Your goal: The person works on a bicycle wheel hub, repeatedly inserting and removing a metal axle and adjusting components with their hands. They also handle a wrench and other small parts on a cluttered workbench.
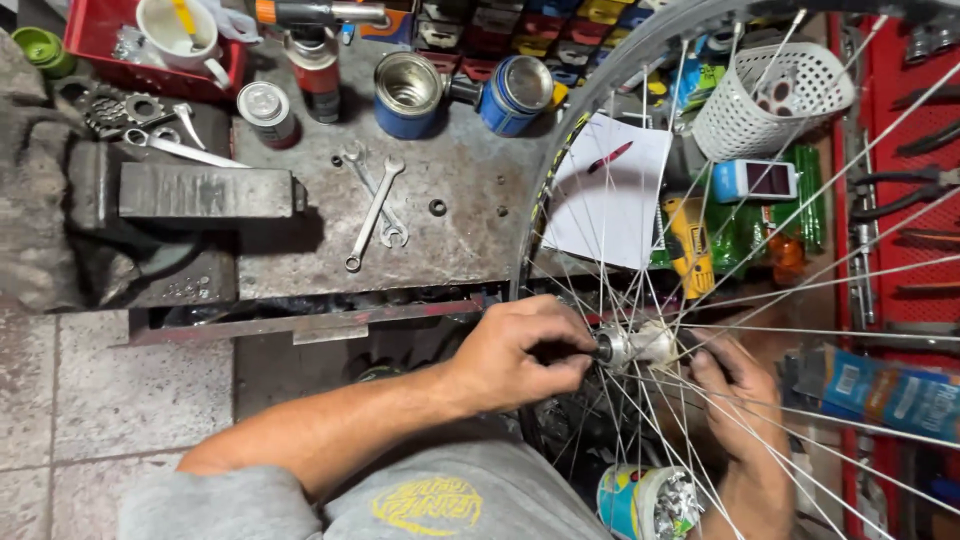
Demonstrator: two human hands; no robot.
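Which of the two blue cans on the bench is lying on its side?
The right blue can, its round end facing the camera. The left blue can stands upright, open top up.

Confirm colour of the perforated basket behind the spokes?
White. The basket shows in the head view, top right, behind the wheel's spokes.

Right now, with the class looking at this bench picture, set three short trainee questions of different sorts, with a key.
1. True or false: the left hand grips the axle end at the hub.
2. Where is the right hand? A) on the vise B) behind the spokes, at the hub's far side C) on the paper
3. Which tools lie crossed on the bench?

Key: 1 true; 2 B; 3 two wrenches.
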